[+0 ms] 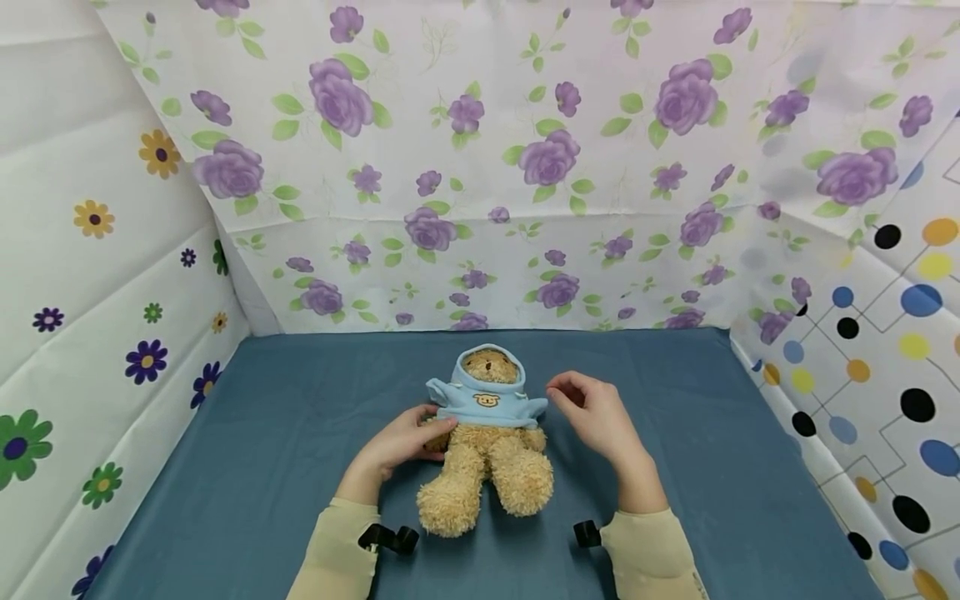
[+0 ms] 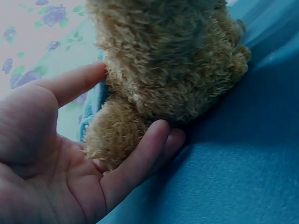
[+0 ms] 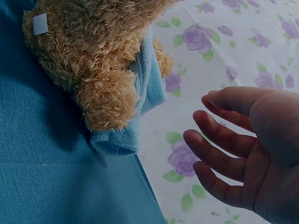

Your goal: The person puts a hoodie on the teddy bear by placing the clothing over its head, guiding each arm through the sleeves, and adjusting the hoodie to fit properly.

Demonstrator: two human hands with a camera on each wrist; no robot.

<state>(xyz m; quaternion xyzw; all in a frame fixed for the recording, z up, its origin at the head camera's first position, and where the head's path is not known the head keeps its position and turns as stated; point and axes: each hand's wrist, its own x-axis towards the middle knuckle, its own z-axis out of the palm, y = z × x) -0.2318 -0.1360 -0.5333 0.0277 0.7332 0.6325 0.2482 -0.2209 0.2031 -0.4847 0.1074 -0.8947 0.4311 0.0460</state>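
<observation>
A tan, curly-furred teddy bear (image 1: 487, 467) lies on its back, its feet toward the person. A light-blue hoodie (image 1: 480, 406) with a small animal-face patch covers its upper body. The hood frames its face, and both paws show below the hem, outside the sleeves. My left hand (image 1: 408, 437) holds the bear's paw at the left side. In the left wrist view, the thumb touches the fur by the hem, while the fingers curl under the paw (image 2: 117, 130). Just off the sleeve (image 1: 536, 407) on the right, my right hand (image 1: 596, 412) hovers with loosely bent fingers, holding nothing.
The bear lies on a dark blue cloth-covered table (image 1: 315, 383). Behind it hangs a purple-flowered sheet (image 1: 495, 250). A daisy-print sheet (image 1: 112, 275) stands at the left, a dotted one (image 1: 885, 358) at the right. Black straps (image 1: 390, 538) sit on both wrists.
</observation>
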